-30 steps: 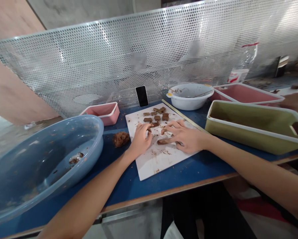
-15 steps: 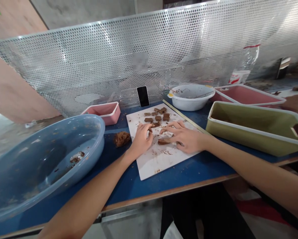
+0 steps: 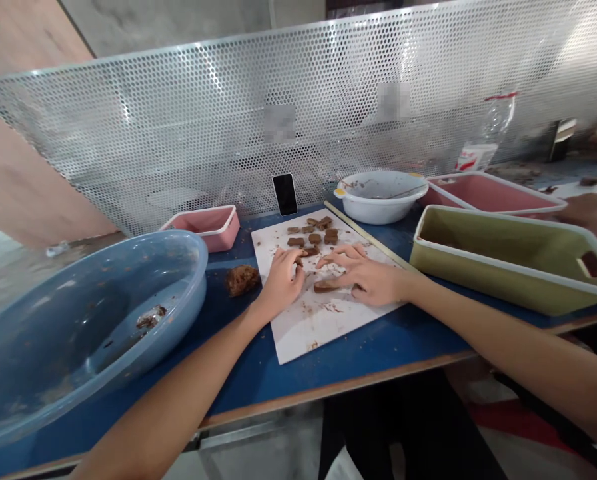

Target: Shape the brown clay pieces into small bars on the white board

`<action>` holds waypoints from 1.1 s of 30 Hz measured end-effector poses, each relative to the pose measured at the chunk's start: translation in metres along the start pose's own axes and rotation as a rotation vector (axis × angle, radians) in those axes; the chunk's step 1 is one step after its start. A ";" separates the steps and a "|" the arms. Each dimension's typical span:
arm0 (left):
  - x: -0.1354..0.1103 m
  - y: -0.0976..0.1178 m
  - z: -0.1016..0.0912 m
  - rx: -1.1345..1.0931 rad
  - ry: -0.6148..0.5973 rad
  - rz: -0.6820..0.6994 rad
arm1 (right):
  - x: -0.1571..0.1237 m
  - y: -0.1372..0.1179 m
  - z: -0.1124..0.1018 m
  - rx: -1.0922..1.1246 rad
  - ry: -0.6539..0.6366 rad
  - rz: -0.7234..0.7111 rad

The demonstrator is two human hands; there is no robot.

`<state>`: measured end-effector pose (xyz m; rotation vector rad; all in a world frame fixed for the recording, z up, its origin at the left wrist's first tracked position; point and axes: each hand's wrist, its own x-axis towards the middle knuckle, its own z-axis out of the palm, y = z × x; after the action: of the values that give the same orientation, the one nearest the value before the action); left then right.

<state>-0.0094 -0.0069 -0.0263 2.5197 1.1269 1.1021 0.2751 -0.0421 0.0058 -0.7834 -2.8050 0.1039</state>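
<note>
On a white board point(image 3: 298, 333), my left hand point(image 3: 282, 277) has its fingers bent, thumb and forefinger curled around the end of a small brown clay-like piece, partly hidden. My right hand point(image 3: 371, 275) lies to its right, palm down with fingers stretched and apart. A brown clay-like block point(image 3: 324, 286) lies under and beside a finger of the right hand, seemingly touching it. Beyond the fingers, several small brown blocks point(image 3: 315, 238) sit in loose rows. Brown smears and crumbs mark the board. A rough brown lump point(image 3: 242, 280) rests left of the board.
A large blue basin point(image 3: 178, 267) stands left, a small pink tray point(image 3: 223, 230) behind it. A phone point(image 3: 285, 195) leans on the perforated metal screen point(image 3: 178, 133). At right are a white bowl point(image 3: 381, 207), a green bin point(image 3: 488, 277), a pink bin point(image 3: 498, 190) and another person's blurred hand point(image 3: 596, 217).
The view has shifted very slightly. Both my hands keep nearly the same pose and place on the board. The other person's hand at far right has moved a little.
</note>
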 end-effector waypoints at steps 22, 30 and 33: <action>0.000 0.002 0.000 -0.003 0.014 0.009 | -0.001 -0.005 0.003 -0.025 -0.067 0.068; 0.000 0.002 -0.001 -0.007 0.012 -0.009 | 0.000 -0.006 0.000 0.014 -0.104 0.123; -0.001 0.002 -0.001 -0.009 0.013 -0.011 | 0.000 -0.004 0.000 -0.015 -0.059 0.118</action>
<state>-0.0094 -0.0090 -0.0249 2.4996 1.1349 1.1204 0.2732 -0.0460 0.0058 -0.9645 -2.8162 0.1283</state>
